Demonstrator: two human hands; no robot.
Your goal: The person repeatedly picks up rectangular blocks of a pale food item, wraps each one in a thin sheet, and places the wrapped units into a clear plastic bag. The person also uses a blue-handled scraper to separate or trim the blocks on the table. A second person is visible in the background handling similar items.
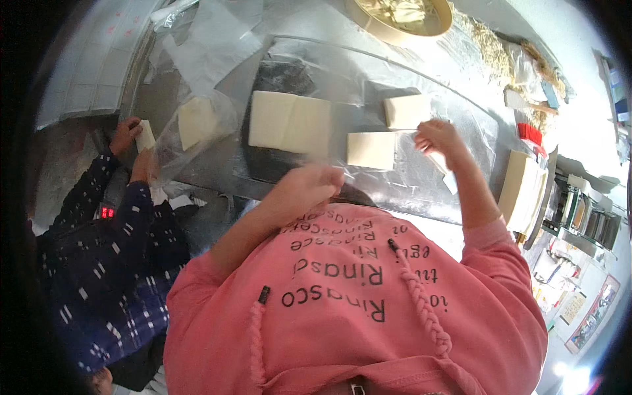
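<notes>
Above the chest, my left hand (316,187) is slightly blurred, fingers curled together; whatever may be inside cannot be made out. My right hand (440,141) has curled fingers around a pale, flat scraper-like tool (446,176) angled downward, beside a pale dough block (370,150). Another small block (405,110) lies just beyond it. A larger pale slab (289,120) sits on the dusted metal worktop (303,72). Left of it, a pale piece (197,122) lies under clear plastic.
A co-worker's hands (128,141) hold a pale strip at the left, above a red digital display (106,212). A round tub (401,29) stands at the back, a red brush (530,131) at the right, beside stacked pale sheets (513,194) and a metal machine (586,214).
</notes>
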